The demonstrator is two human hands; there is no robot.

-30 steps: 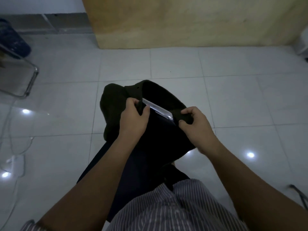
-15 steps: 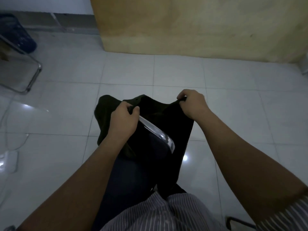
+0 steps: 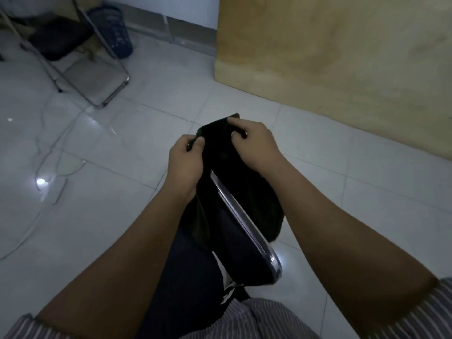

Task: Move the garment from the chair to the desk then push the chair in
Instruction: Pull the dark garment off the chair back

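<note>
A dark garment [image 3: 247,192] hangs bunched over the chrome top rail of a chair back [image 3: 247,226] right below me. My left hand [image 3: 187,162] pinches the garment's upper left edge. My right hand [image 3: 254,143] grips its top edge just beside the left hand, and the cloth is lifted above the rail. The chair's dark back panel [image 3: 244,255] shows under the rail; its seat is hidden. A light wooden desk panel [image 3: 342,50] stands ahead on the right; the desk's top is out of view.
A folding chair with a chrome frame [image 3: 93,77] and dark seat stands at the far left, with a dark mesh bin [image 3: 115,33] behind it. White cables [image 3: 49,155] trail over the glossy tiled floor [image 3: 122,133] on the left.
My hands have come close together at the garment's top and raised it above the chair rail. The view has swung left, bringing the folding chair and bin into sight.
</note>
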